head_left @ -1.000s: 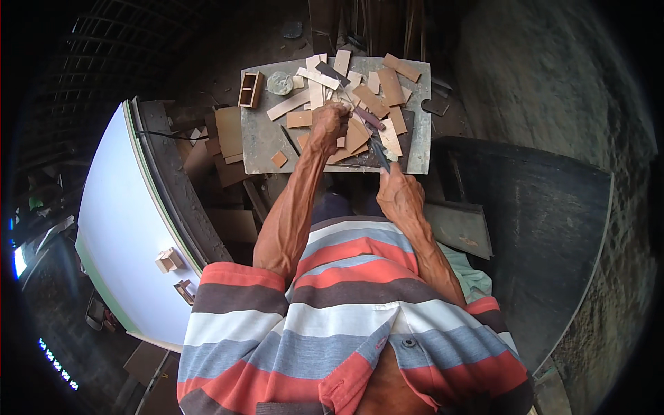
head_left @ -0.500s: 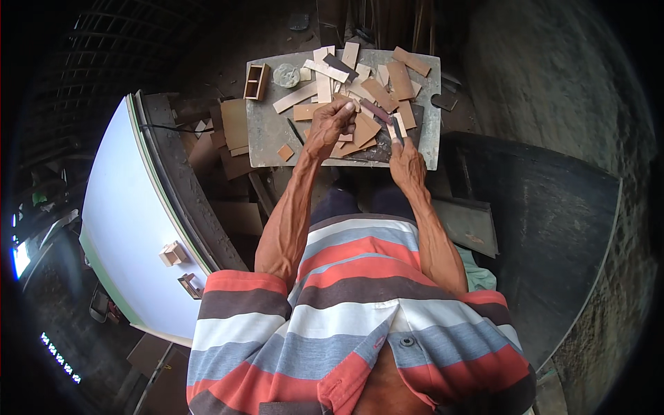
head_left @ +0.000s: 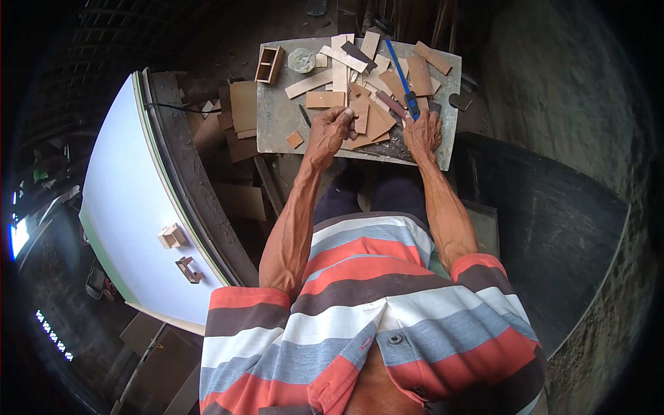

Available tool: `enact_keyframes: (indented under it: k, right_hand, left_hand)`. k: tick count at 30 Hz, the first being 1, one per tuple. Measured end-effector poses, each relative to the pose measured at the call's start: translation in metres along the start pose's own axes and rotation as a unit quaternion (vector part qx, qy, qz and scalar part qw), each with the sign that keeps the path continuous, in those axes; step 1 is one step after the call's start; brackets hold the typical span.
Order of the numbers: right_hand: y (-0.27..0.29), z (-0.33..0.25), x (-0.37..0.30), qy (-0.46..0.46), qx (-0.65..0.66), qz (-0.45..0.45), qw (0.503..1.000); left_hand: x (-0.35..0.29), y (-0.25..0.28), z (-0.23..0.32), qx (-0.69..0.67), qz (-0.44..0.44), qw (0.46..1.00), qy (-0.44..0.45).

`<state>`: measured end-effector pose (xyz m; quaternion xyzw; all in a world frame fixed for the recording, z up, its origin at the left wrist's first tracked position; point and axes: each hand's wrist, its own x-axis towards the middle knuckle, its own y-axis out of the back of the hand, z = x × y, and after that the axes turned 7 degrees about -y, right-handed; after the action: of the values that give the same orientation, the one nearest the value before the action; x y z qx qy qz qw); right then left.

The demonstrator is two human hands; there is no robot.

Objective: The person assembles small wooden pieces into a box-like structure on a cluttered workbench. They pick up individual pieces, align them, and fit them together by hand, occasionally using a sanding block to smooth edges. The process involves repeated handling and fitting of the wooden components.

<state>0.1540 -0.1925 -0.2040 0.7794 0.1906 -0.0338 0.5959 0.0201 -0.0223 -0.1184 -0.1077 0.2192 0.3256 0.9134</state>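
Note:
My left hand is closed over the near middle of the worktable, thumb and forefinger pinched together. What lies in the pinch is too small to make out. Right beside those fingertips is a light brown wood piece; whether it is held I cannot tell. On the right, my right hand grips the near end of a long, slim blue tool with a wider blue-and-black part close to the fingers. The tool points away from me over the scattered wood pieces. A dark reddish stick lies just left of it.
A small divided wooden box and a clear plastic bag or tub stand at the table's far left. A dark slim stick and a small wood square lie nearby. A white panel at left carries two small wooden assemblies.
The long blue tool now shows in my right hand, stretched out over the wood. That hand has turned and moved slightly right. My left hand stays pinched; the whole view has shifted a little.

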Motion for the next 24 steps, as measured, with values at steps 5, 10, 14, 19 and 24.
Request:
enact_keyframes:
  k: [5,10,14,19,24]
  right_hand:
    - [0.009,-0.024,-0.005,0.173,0.083,0.088,0.978]
    - [-0.017,-0.033,0.007,0.183,-0.016,0.052,0.982]
    - [-0.023,-0.038,0.01,0.213,0.029,0.081,0.973]
    - [0.033,-0.072,-0.035,0.381,0.206,0.001,0.902]
    - [0.048,-0.048,-0.038,0.273,0.2,-0.095,0.936]
  left_hand:
    - [-0.009,0.003,-0.004,-0.026,0.021,0.999,-0.015]
    - [-0.014,0.003,0.001,-0.007,0.02,1.0,-0.022]
    - [-0.015,0.011,-0.006,0.01,0.031,0.999,-0.017]
    - [-0.015,0.009,0.008,0.011,0.043,0.999,-0.002]
    - [-0.019,0.0,0.036,-0.025,0.017,0.999,-0.028]
